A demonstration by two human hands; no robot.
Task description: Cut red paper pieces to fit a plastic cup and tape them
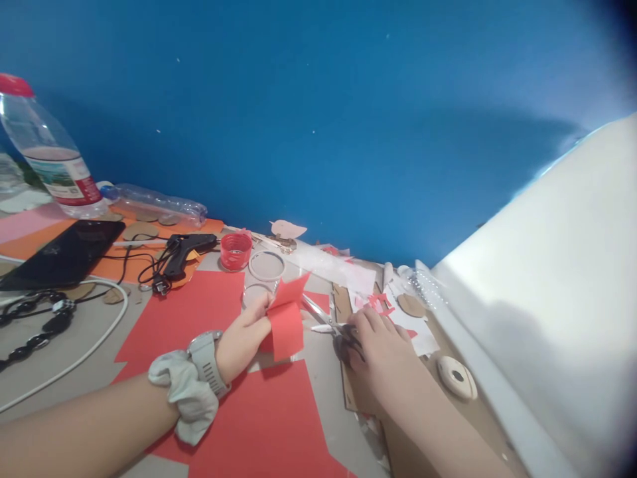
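My left hand [245,337] pinches a folded piece of red paper [287,320] and holds it upright above the table. A grey watch and a white scrunchie sit on that wrist. My right hand [379,348] rests on the table with its fingers in the handles of a pair of scissors [324,320]. The scissor blades are apart and point left toward the red paper, just short of its right edge.
Large red paper sheets [269,418] cover the table in front. Behind stand a red cup [235,250], clear round lids [267,265], a black glue gun [185,251] with cord, a black tablet [64,252], plastic bottles [47,149], cardboard scraps and a white tape dispenser [456,377]. A blue wall stands behind.
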